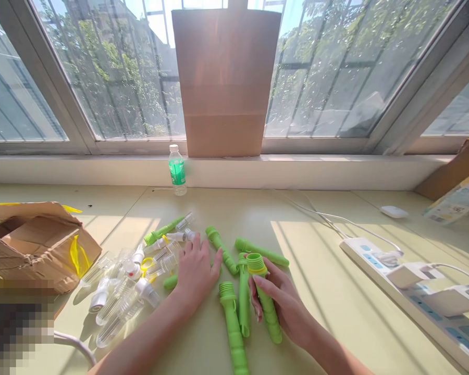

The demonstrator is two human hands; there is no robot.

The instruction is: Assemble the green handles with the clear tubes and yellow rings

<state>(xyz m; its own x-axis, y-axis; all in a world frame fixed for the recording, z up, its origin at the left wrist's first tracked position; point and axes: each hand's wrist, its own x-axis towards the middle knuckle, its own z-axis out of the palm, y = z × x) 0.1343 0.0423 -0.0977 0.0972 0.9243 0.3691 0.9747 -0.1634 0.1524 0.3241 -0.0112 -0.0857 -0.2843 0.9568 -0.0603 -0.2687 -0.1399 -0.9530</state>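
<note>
Right hand (285, 304): fingers (268, 285) curled round one green tube (272, 323), threaded end up, beside the other green tubes (233, 323) on the table (328, 271). Left hand (195, 273): flat, spread, gripping nothing (a green stub peeks beneath). Leftward: clear capped tubes (117, 307), cardboard box (35, 245). Pick-up seemingly in hand; fitting that thread would want the left hand closed on a part.

The green tube (267, 307) with a screw top sits in the right hand (287, 307), top tilted toward 11 o'clock. At its 9 o'clock, a green stub (171, 282) lies flat.
</note>
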